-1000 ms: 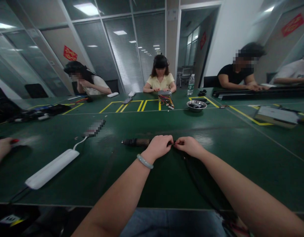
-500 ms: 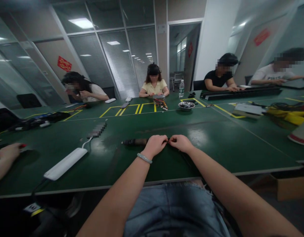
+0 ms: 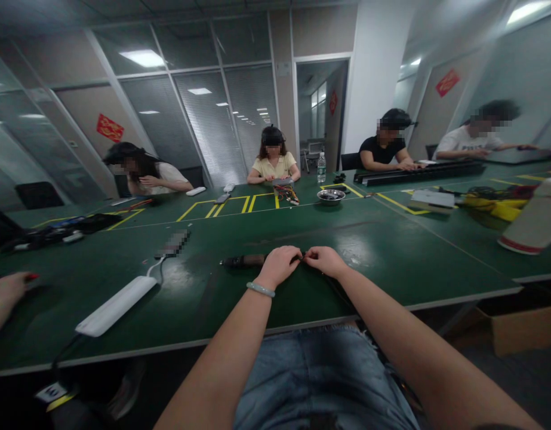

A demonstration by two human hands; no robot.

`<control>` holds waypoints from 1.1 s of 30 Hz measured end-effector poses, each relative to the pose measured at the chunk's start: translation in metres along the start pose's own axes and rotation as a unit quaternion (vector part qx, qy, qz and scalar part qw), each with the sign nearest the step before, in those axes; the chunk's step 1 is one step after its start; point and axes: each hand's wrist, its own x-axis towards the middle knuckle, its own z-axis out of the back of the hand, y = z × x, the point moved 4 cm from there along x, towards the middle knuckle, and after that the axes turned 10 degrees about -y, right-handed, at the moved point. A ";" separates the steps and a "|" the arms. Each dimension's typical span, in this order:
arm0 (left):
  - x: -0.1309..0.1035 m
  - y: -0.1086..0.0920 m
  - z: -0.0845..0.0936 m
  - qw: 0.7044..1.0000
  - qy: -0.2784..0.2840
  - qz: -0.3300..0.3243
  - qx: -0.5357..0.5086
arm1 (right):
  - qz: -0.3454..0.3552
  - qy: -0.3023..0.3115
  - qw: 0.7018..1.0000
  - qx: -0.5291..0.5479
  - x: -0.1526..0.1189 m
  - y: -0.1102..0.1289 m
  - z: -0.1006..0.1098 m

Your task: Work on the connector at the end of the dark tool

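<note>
A dark corded electric screwdriver [image 3: 251, 260] lies on the green table in front of me, its metal tip pointing left. My left hand [image 3: 282, 264] is closed over its rear end, fingertips bent together and a pale bangle on the wrist. Just to the right, the thumb and fingers of my right hand [image 3: 324, 260] pinch the cord end, almost touching the left fingertips. The exact spot between the fingertips is small and partly covered. A dark cord [image 3: 342, 291] runs from under my right hand toward the table's near edge.
A white power strip [image 3: 116, 306] with a cable lies left, near another person's hand [image 3: 6, 298]. Farther back are a metal bowl [image 3: 331, 201], a water bottle [image 3: 321, 168] and coloured wires [image 3: 286, 192]. A white-and-red container [image 3: 532, 221] stands right. Several people sit across the table [image 3: 391, 263].
My view has turned slightly right and up, so the surroundings sit farther left and lower. Both my hands keep nearly the same pinching pose at the screwdriver's rear end.
</note>
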 end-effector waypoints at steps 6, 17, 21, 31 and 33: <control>0.001 0.002 -0.001 1.000 0.006 0.011 -0.001 | -0.010 0.001 1.000 0.013 0.003 -0.006 -0.002; 0.002 0.009 -0.008 0.999 0.019 0.025 -0.015 | -0.029 0.013 0.999 0.011 0.004 -0.005 -0.001; 0.003 0.010 -0.009 0.999 0.020 0.026 -0.016 | -0.022 0.017 1.000 0.012 0.005 -0.006 -0.002; 0.005 0.008 -0.008 0.999 0.019 0.023 -0.019 | -0.012 0.016 1.000 0.010 0.005 -0.007 -0.002; 0.005 0.008 -0.008 0.999 0.017 0.021 -0.024 | -0.013 0.017 1.000 0.010 0.005 -0.007 -0.002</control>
